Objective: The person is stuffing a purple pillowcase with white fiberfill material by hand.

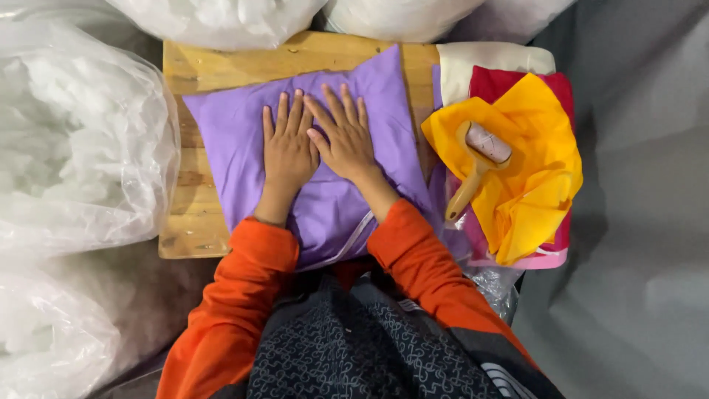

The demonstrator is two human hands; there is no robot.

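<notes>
Two orange sleeves are reaching from the near edge over one small wooden table (193, 222). Both hands are lying flat, fingers spread, gripping nothing, palms pressing on one purple fabric pillow (236, 129) that is covering the table's middle: the left hand (286, 151) and the right hand (346, 140) are touching side by side, the right's fingers overlapping the left's. One wooden-handled lint roller (476, 162) is resting on one yellow cloth (539, 185) at the table's right edge, atop red and cream folded fabrics (495, 77). Clear plastic bags of white stuffing (81, 140) are crowding the left and far edges.
</notes>
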